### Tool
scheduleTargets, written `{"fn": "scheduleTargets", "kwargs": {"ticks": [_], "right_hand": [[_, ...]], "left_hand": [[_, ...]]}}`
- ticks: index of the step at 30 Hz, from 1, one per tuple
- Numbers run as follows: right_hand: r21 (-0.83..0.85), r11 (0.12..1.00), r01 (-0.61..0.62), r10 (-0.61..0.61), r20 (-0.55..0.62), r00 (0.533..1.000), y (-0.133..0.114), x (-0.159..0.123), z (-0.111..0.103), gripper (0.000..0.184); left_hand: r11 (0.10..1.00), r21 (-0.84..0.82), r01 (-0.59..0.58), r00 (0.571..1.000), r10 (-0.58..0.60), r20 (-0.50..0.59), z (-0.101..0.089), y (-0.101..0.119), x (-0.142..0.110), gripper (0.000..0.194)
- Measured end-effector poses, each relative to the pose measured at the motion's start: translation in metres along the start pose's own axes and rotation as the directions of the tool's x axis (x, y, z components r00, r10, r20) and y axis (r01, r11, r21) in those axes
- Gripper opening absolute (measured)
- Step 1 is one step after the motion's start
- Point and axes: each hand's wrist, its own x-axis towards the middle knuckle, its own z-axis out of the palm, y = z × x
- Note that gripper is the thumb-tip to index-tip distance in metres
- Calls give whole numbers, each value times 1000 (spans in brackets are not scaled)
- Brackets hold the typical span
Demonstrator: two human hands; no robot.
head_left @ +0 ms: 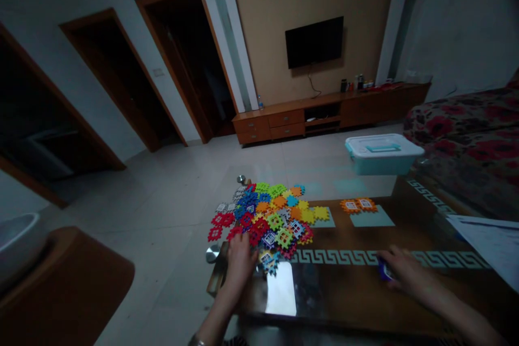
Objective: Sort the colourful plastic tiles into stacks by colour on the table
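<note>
A heap of colourful interlocking plastic tiles with toothed edges lies on the left part of the glass table. At the heap's near left edge is my left hand, fingers bent down by the red tiles and thumb apart; nothing shows in its grasp. A yellow and blue tile lies just right of that thumb. My right hand grips a purple tile low over the table's right half, partly covering it. Farther back, two orange tiles lie side by side, apart from the heap.
The glass table has a patterned border. A lidded teal box stands at its far right, and printed paper lies at the right edge. A brown stool bearing a white basin is at left; a floral sofa is at right.
</note>
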Motion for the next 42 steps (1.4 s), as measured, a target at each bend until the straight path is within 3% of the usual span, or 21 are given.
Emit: {"fn": "scheduleTargets", "kwargs": {"ticks": [3,5,8,15,18,21,23,25,30,36,40,42], "right_hand": [[102,985,138,-141,26,990,-54,20,-3,61],[169,958,231,-242,44,969,-87,30,-3,67],[213,941,262,-272,19,962,-114,35,2,72],[201,946,253,-253,-29,967,-111,26,12,68],[168,952,255,-252,-38,967,-110,27,14,65],[135,945,298,-294,-51,955,-116,27,18,63],[123,932,342,-337,-60,939,-123,27,22,62],[106,929,355,-348,-77,934,-128,26,25,62],[53,965,258,-251,-108,962,-134,26,25,61],[74,949,307,-297,-123,947,-142,24,17,48],[62,928,368,-347,-216,913,-176,23,20,36],[41,939,341,-321,-242,915,-200,25,25,30]], "left_hand": [[991,75,107,991,-112,76,-4,-33,-1,33],[988,89,125,985,-135,105,0,-36,0,36],[984,129,123,989,-132,63,9,-29,0,39],[988,36,153,988,-153,1,16,-33,4,34],[987,11,159,985,-158,-72,16,-32,1,34],[998,-2,-57,991,57,-123,15,-18,-4,29],[972,-15,-236,967,233,-101,17,-4,-6,39],[946,-18,-324,944,322,-72,22,11,-5,52],[967,42,-251,966,253,-50,29,31,3,41],[961,44,-273,960,275,-45,30,29,12,23],[970,-40,-242,962,234,-144,28,25,16,29],[976,-64,-210,958,193,-210,26,23,18,30]]}}
